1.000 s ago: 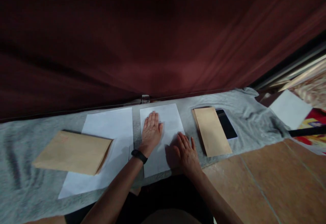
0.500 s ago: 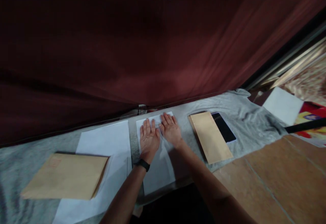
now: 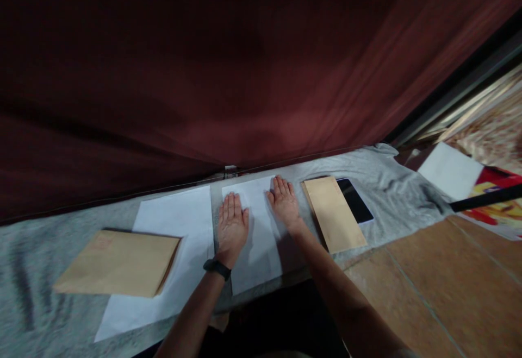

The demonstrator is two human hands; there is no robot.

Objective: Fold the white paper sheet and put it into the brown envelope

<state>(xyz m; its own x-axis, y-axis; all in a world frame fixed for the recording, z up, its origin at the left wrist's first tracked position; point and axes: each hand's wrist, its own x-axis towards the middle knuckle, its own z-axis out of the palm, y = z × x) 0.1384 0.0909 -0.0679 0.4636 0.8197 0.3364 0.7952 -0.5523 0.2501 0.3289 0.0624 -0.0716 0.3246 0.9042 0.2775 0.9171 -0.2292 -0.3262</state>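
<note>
A white sheet of paper (image 3: 256, 238) lies on a grey cloth (image 3: 36, 303) straight in front of me. My left hand (image 3: 231, 226) lies flat on the sheet's left side, fingers stretched out, a black band on its wrist. My right hand (image 3: 284, 201) presses flat on the sheet's upper right corner, fingers spread. Neither hand holds anything.
A second stack of white paper (image 3: 175, 222) lies to the left with a brown envelope (image 3: 116, 263) on it. To the right lie more brown envelopes (image 3: 334, 214) and a black phone (image 3: 354, 200). A dark red curtain (image 3: 244, 64) hangs behind. Brown tiles (image 3: 440, 287) are at right.
My right hand moved from the sheet's lower right up to its top, then slid out to the upper right corner. My left hand shifted slightly left and stayed flat.
</note>
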